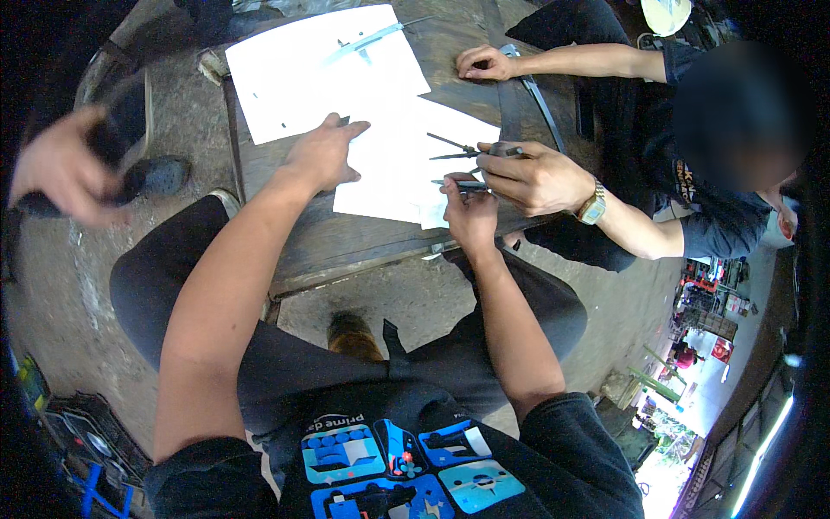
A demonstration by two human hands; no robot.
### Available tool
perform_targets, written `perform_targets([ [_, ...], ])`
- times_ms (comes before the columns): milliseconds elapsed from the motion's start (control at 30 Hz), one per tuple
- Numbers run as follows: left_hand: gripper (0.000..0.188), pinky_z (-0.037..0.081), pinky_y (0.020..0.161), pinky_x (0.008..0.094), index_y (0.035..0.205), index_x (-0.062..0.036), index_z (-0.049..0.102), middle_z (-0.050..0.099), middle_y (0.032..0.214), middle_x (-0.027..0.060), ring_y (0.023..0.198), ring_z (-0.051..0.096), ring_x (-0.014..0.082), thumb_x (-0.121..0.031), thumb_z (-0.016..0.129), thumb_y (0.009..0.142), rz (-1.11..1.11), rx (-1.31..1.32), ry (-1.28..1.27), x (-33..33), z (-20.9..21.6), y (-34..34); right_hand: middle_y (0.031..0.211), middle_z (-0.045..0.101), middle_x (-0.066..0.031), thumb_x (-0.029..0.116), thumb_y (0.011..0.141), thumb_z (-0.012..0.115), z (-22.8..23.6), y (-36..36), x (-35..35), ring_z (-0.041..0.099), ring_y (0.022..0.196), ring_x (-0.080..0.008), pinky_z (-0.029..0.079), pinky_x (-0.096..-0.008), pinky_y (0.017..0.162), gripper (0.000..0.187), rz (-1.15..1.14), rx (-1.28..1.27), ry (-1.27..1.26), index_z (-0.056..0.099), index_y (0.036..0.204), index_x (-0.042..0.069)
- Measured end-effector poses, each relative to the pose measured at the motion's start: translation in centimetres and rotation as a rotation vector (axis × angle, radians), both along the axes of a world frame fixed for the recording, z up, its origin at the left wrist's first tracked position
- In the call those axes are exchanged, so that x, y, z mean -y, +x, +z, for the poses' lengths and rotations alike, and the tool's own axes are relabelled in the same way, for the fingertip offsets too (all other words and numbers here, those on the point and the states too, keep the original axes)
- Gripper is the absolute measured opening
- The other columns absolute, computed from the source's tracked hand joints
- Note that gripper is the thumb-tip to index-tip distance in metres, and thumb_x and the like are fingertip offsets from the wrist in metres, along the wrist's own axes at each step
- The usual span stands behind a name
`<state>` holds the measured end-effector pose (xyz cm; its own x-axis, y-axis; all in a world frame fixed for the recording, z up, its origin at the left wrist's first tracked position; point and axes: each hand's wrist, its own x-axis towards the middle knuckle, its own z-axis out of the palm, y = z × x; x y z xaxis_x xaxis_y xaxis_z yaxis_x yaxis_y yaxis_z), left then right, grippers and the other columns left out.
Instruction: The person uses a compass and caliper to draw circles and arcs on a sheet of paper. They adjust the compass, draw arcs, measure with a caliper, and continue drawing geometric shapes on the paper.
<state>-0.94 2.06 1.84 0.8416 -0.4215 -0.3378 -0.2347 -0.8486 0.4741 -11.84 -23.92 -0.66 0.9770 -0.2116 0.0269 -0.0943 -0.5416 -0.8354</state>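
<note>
My left hand point(324, 157) lies flat with its fingers spread on the white paper sheets point(393, 186), beside a small dark piece at its fingertips that I cannot make out. My right hand point(471, 216) is closed on a slim dark pen point(465, 185), its tip toward the near sheet's right part. Just above it, another person's hand point(534, 179), with a wristwatch, holds a drawing compass point(456, 150), legs pointing left over the paper. A metal caliper point(372, 43) rests on the far sheet.
The sheets lie on a worn wooden table point(320, 255). Across the right side sits the person with the compass, whose other hand point(486, 64) rests by a second caliper point(541, 105). At the far left, a third person's blurred hand point(69, 169) hangs near the table.
</note>
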Motion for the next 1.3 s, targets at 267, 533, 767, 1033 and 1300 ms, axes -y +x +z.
perform_targets([
  [267,0.093,0.051,0.105,0.0445,0.151,-0.0229,0.046,0.053,0.135,0.0181,0.122,0.059,0.0355,-0.022,0.089,0.068,0.007,-0.043,0.008,0.0,0.5,0.2,0.092,0.073,-0.011,0.012,0.1,0.063,-0.2,0.1,0.8,0.071,0.08,-0.0197,0.056,-0.0318,0.07,0.012,-0.056,0.016,0.0,0.066,0.103,0.001],
  [533,0.092,0.049,0.108,0.045,0.151,-0.0216,0.046,0.051,0.143,0.0181,0.127,0.056,0.0344,-0.021,0.088,0.07,0.014,-0.053,0.028,0.0,0.4,0.0,0.088,0.07,-0.0091,0.011,0.098,0.066,-2.4,0.0,2.0,0.059,0.064,-0.0128,0.046,-0.0277,0.053,0.015,-0.012,0.096,-0.138,0.063,0.107,0.0],
  [767,0.093,0.04,0.118,0.0464,0.153,-0.0193,0.044,0.039,0.155,0.0265,0.141,0.045,0.0379,-0.014,0.086,0.07,0.021,-0.141,-0.008,0.4,1.8,0.2,0.125,0.064,-0.0205,0.02,0.099,0.063,-4.4,0.1,3.3,0.059,0.118,-0.0372,0.046,-0.0441,0.101,0.035,0.049,0.191,-0.585,0.06,0.127,0.0],
  [1033,0.086,0.05,0.107,0.0427,0.151,-0.022,0.047,0.048,0.146,0.0195,0.126,0.058,0.0345,-0.021,0.085,0.074,0.002,-0.123,0.047,-0.2,1.4,0.2,0.083,0.067,-0.0051,0.011,0.1,0.064,-2.7,1.0,1.9,0.063,0.071,-0.0125,0.05,-0.0263,0.065,0.013,-0.027,0.192,-0.172,0.064,0.101,-0.002],
  [1300,0.092,0.051,0.102,0.0465,0.15,-0.0234,0.047,0.054,0.135,0.0192,0.12,0.059,0.0386,-0.021,0.087,0.067,0.021,-0.016,-0.033,-0.5,0.2,-0.1,0.074,0.071,-0.0097,0.021,0.096,0.067,-1.3,0.6,1.0,0.068,0.065,-0.0266,0.053,-0.0397,0.068,0.023,-0.002,0.287,-0.543,0.07,0.088,0.0],
])
